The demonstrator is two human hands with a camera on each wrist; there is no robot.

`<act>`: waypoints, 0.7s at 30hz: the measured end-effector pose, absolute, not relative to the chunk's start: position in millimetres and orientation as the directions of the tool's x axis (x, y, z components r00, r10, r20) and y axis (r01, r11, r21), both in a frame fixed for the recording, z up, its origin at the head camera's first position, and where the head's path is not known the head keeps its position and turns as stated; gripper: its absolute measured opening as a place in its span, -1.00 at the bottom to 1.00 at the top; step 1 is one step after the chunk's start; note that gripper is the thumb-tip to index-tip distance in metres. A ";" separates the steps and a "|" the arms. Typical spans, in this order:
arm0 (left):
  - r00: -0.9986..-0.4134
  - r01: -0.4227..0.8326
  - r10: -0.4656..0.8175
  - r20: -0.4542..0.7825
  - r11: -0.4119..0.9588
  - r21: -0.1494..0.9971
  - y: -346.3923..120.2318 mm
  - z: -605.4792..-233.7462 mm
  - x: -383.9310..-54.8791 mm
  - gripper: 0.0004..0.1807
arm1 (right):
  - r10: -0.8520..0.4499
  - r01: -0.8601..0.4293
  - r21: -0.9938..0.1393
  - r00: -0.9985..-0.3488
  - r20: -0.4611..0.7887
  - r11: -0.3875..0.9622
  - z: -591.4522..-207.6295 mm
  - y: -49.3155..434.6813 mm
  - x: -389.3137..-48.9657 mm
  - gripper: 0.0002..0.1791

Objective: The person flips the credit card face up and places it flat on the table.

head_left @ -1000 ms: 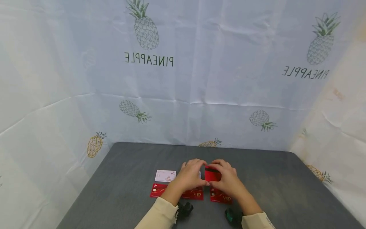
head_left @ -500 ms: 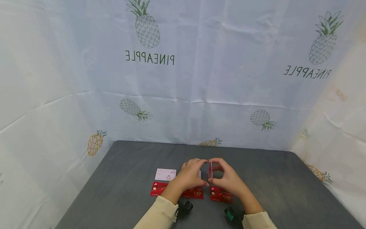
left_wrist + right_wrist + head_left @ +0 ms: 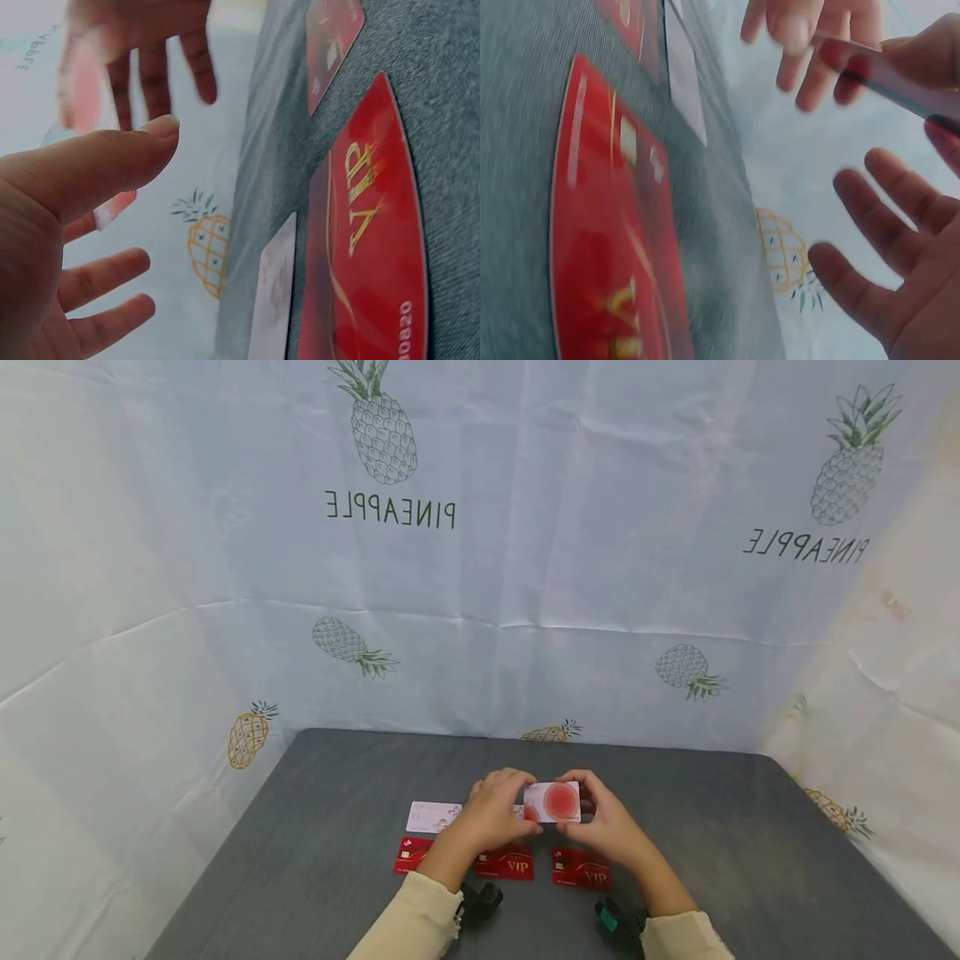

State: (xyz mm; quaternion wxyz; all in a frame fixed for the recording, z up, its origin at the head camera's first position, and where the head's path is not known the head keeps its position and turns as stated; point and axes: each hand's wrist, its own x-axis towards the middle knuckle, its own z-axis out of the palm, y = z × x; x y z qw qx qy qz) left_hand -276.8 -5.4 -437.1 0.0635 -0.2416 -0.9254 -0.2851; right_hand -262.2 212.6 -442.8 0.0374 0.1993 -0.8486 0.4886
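Observation:
A white card with red circles is held up above the table, its patterned face turned to the head camera. My right hand pinches it by the right part, index finger at the top edge and thumb at the bottom. Around the card's left end is my left hand; its index finger and thumb lie close to the corners, and whether they press on it is unclear. In the left wrist view the left thumb is extended and the other fingers are spread. The right wrist view shows the card nearly edge-on.
Red VIP cards lie in a row on the dark grey table, one at the right. Behind them is a pale card, and another is partly hidden by the left hand. A pineapple-print curtain surrounds the table.
The card in my right hand has turned over, from its red face with a black stripe, through edge-on, to its white face with red circles. Both hands have risen slightly.

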 end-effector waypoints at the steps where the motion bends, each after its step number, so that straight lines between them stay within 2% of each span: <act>1: -0.875 0.483 0.410 0.256 0.719 0.500 -6.1 -436.8 -277.2 -0.34 | -0.290 -0.366 -0.804 -0.924 0.252 0.469 -443.8 213.7 -263.0 -0.35; 8: -0.871 0.491 0.420 0.256 0.718 0.494 -6.4 -438.3 -277.8 -0.37 | -0.256 -0.351 -0.698 -0.936 0.242 0.624 -452.0 219.0 -266.7 -0.38; 21: -0.886 0.463 0.406 0.225 0.738 0.490 -5.4 -438.9 -277.3 -0.31 | -0.265 -0.347 -0.647 -0.938 0.224 0.679 -456.7 227.3 -273.5 -0.37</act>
